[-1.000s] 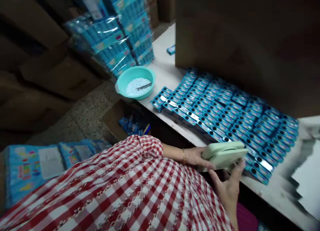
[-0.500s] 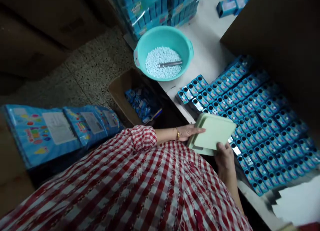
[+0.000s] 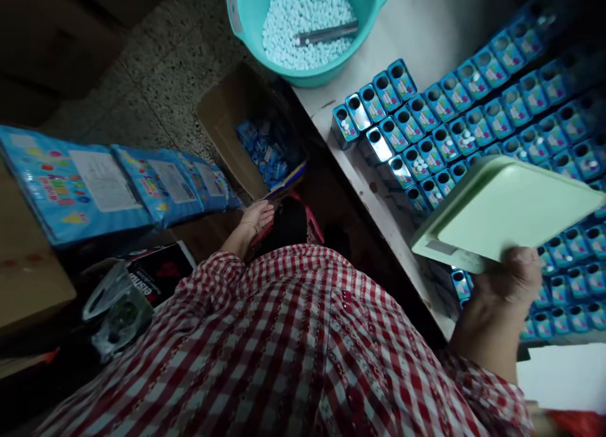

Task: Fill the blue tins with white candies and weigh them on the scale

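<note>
Pale green, the flat slab [image 3: 516, 203] tilts above the near edge of the worktop [image 3: 428, 29], hiding some of the blue tins [image 3: 457, 96] standing in rows; the person's right hand [image 3: 514, 282] is curled tight on its lower rim, fingers blurred. By the near corner of the carton [image 3: 220, 118], the left hand [image 3: 259, 216] has its fingers loosely extended, apparently free. A teal bowl [image 3: 310, 77] of white pellets [image 3: 298, 14] sits at the worktop's edge.

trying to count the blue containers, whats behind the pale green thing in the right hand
Blue containers show past the edges of the pale green thing held in the right hand; whatever lies directly behind it is covered.
</note>
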Action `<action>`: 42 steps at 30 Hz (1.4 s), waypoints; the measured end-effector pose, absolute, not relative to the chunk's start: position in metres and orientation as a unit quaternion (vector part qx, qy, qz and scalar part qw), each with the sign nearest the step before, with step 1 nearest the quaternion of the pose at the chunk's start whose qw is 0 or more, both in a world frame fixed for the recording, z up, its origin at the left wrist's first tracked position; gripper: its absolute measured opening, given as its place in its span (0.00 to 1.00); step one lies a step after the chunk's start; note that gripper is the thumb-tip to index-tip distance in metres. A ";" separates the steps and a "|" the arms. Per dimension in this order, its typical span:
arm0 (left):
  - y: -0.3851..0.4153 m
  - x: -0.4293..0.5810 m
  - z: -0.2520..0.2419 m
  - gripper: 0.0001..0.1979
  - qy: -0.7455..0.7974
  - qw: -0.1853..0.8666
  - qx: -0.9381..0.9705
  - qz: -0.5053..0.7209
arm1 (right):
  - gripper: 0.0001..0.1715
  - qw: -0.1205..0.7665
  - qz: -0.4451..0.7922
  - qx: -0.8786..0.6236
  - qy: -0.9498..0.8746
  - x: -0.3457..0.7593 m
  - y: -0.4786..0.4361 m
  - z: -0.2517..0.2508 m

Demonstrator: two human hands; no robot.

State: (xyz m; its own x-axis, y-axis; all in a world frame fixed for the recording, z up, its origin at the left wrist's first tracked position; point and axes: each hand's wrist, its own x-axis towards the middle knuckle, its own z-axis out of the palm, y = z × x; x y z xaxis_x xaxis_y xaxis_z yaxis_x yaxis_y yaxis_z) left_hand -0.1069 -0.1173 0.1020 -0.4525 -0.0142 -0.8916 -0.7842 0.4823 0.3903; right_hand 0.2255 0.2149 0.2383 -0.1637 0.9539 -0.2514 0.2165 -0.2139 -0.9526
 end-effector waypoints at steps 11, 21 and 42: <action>-0.155 -0.192 0.046 0.16 0.844 0.472 -0.014 0.256 | 0.24 0.359 0.586 -0.627 -0.367 0.190 0.105 0.202; -0.127 -0.206 -0.011 0.16 0.810 0.539 0.111 0.205 | 0.25 0.275 0.623 -0.662 -0.312 0.070 0.066 0.187; -0.126 -0.180 0.061 0.21 0.819 0.430 -0.121 0.359 | 0.31 0.246 0.538 -0.587 -0.552 -0.134 0.433 0.130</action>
State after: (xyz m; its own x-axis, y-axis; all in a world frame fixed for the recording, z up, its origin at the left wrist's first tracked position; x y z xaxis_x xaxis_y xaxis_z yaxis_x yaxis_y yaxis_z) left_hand -0.1797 -0.1256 0.0610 -0.6006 0.1101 -0.7919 -0.5075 0.7129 0.4840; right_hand -0.1337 0.4330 0.1298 -0.1900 0.9136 -0.3596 0.3829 -0.2683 -0.8840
